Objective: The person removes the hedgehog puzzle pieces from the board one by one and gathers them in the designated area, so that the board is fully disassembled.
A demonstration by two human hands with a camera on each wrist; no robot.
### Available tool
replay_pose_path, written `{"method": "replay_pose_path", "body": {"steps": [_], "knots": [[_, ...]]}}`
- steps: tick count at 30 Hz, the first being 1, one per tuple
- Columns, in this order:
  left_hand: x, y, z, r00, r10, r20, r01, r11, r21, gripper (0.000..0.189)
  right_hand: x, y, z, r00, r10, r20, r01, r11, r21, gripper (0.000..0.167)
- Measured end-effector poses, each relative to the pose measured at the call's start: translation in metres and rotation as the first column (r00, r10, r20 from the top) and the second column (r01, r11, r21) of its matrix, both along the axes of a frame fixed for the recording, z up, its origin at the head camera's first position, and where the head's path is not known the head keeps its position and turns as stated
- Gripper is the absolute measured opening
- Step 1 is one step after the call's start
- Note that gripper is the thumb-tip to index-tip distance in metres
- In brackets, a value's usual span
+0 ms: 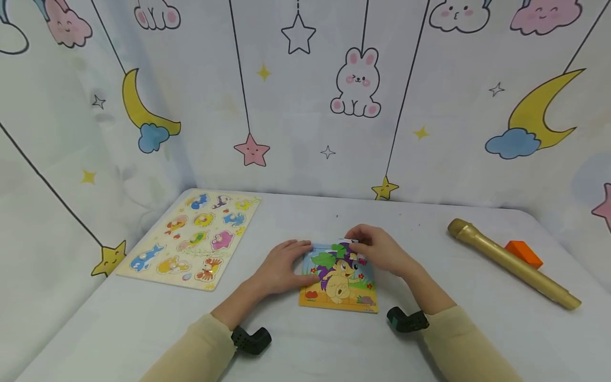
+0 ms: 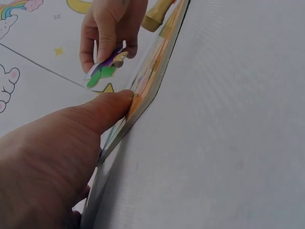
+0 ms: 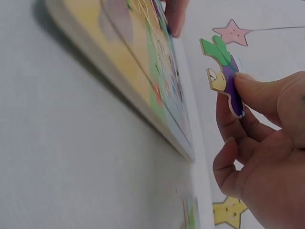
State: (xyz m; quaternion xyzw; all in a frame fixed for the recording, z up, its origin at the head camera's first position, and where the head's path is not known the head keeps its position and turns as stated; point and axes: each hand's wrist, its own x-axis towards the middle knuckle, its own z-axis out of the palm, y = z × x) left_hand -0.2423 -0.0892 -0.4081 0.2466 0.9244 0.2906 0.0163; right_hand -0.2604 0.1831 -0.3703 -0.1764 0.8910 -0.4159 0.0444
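Note:
A small jigsaw puzzle board [image 1: 338, 284] with a cartoon hedgehog picture lies on the white table in the head view. My left hand [image 1: 282, 269] holds its left side, thumb [image 2: 112, 106] on the picture face and fingers by the upper left corner. Over the board's upper right part, my right hand [image 1: 382, 249] pinches a puzzle piece [image 3: 228, 78] between thumb and fingers. That piece is purple and green with a bit of yellow face. In the right wrist view it is tilted and held apart from the board.
At the left lies a larger puzzle board [image 1: 191, 239] with sea animal shapes. A gold microphone [image 1: 513, 262] rests at the right beside an orange block [image 1: 524, 253]. Another flat piece [image 3: 191, 213] lies past the board. A patterned curtain [image 1: 296, 101] hangs behind the table.

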Motion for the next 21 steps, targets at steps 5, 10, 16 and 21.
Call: {"method": "replay_pose_path", "body": {"steps": [5,10,16,21], "knots": [[0.000,-0.001,-0.002,1.000,0.002,-0.012,-0.002,1.000,-0.001,0.078,-0.001,0.019,0.005,1.000,0.014,0.004,-0.014,0.999,0.029,0.021],[-0.001,-0.001,-0.003,1.000,-0.001,-0.025,0.001,1.000,0.000,0.078,0.002,0.044,0.010,1.000,0.008,0.010,-0.008,0.998,0.058,0.022],[0.000,0.000,-0.003,1.000,-0.003,-0.029,0.004,1.000,0.007,0.077,0.009,0.073,0.013,1.000,-0.010,0.027,0.008,0.997,0.081,0.023],[0.000,0.000,-0.002,1.000,0.001,-0.028,-0.001,1.000,0.011,0.077,0.012,0.094,0.009,0.999,-0.021,0.030,0.018,0.995,0.101,0.023]]}}
